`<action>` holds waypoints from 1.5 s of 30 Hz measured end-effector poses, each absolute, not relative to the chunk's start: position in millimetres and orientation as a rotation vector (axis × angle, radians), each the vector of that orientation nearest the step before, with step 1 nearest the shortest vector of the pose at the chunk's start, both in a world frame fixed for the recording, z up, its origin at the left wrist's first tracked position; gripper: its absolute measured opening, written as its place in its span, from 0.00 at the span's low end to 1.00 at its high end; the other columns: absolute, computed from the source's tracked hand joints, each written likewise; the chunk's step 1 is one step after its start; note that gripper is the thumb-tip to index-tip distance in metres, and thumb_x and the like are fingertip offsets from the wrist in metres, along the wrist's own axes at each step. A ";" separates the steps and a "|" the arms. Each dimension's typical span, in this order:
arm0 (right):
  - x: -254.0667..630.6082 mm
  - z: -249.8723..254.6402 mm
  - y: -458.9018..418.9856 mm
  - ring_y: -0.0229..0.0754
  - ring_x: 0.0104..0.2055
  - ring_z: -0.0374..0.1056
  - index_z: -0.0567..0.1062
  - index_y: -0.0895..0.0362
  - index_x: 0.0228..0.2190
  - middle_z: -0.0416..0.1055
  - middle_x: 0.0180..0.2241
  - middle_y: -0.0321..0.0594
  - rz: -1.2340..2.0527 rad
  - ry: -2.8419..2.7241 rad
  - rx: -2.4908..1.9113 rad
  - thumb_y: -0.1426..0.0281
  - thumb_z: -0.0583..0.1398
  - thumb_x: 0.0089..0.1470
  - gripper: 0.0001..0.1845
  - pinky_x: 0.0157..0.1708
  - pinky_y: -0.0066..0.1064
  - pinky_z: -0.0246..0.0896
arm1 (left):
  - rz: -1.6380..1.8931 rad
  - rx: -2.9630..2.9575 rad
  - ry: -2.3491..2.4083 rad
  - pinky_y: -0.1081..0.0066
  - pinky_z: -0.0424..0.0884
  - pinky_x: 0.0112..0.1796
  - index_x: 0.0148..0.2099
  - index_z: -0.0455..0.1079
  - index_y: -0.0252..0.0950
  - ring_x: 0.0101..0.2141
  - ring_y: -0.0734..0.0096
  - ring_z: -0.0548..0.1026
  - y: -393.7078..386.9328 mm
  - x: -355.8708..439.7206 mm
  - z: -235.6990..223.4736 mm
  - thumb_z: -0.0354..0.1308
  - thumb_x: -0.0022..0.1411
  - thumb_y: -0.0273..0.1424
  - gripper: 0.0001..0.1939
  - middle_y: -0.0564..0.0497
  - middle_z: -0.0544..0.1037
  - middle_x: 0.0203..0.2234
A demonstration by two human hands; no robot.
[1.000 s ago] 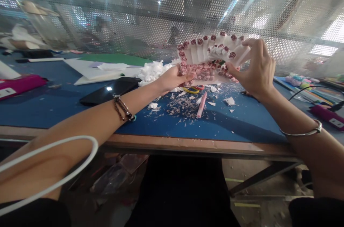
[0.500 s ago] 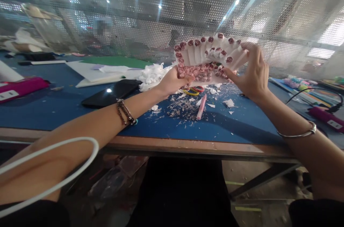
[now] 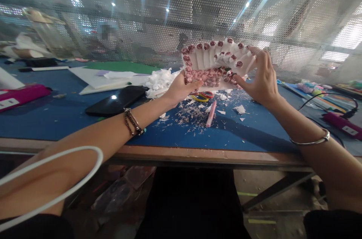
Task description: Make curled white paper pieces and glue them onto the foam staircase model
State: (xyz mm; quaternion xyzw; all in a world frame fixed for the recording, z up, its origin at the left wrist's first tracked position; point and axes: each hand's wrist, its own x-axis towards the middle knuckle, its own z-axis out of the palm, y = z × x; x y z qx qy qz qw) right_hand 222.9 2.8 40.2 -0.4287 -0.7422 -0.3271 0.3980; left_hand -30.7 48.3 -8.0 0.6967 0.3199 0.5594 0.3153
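Observation:
Raised above the table is a white pleated paper piece (image 3: 202, 58) edged with small dark-pink rosettes, with a dense band of paler pink rosettes along its lower side. My left hand (image 3: 183, 86) grips its lower left corner, thumb over the front. My right hand (image 3: 261, 78) pinches its right end, fingers behind the upper edge and thumb at the lower right. Below it on the table lie scissors (image 3: 200, 98) with yellow and red handles, partly hidden, and a pink pen-like stick (image 3: 211, 114) among paper scraps.
A black phone (image 3: 115, 100) lies beside my left forearm. White crumpled paper (image 3: 161, 80) and green and white sheets (image 3: 121, 67) are behind it. Magenta power strips (image 3: 25, 96) sit at both sides. A perforated metal screen (image 3: 169, 24) stands at the back; a white cable (image 3: 96, 152) loops over my left arm.
Both hands still hold the paper piece. My right hand and the piece have shifted slightly left; the table things stay put, with the view a little moved.

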 end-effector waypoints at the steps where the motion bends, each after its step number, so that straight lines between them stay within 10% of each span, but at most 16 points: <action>1: 223.3 39.9 3.5 0.55 0.53 0.62 0.51 0.52 0.57 0.60 0.53 0.51 -0.829 -1.876 -1.081 0.53 0.56 0.53 0.35 0.45 0.47 0.66 | 1.476 1.827 0.844 0.70 0.73 0.35 0.51 0.61 0.34 0.38 0.67 0.73 48.1 -30.3 -8.5 0.65 0.49 0.41 0.30 0.44 0.73 0.42; 15: 222.1 38.5 15.4 0.50 0.50 0.61 0.59 0.52 0.46 0.62 0.46 0.47 -0.666 -1.780 -0.995 0.68 0.59 0.50 0.21 0.48 0.49 0.62 | 1.491 1.765 0.696 0.71 0.73 0.33 0.49 0.60 0.33 0.35 0.69 0.73 44.7 -23.3 -3.2 0.60 0.50 0.51 0.32 0.45 0.73 0.38; 31: 248.3 39.9 34.9 0.53 0.57 0.53 0.55 0.51 0.50 0.54 0.51 0.49 -0.751 -1.781 -1.012 0.64 0.54 0.55 0.21 0.50 0.52 0.58 | 1.223 1.820 0.855 0.73 0.72 0.34 0.57 0.54 0.34 0.34 0.71 0.78 33.9 -25.5 1.3 0.57 0.59 0.38 0.28 0.36 0.68 0.52; 45: 320.6 52.0 105.2 0.47 0.47 0.57 0.61 0.54 0.35 0.62 0.41 0.50 -0.740 -1.677 -1.317 0.72 0.61 0.46 0.14 0.47 0.38 0.58 | 1.445 1.840 0.894 0.76 0.67 0.25 0.34 0.65 0.34 0.19 0.81 0.67 36.1 -23.9 6.3 0.46 0.64 0.26 0.08 0.54 0.68 0.21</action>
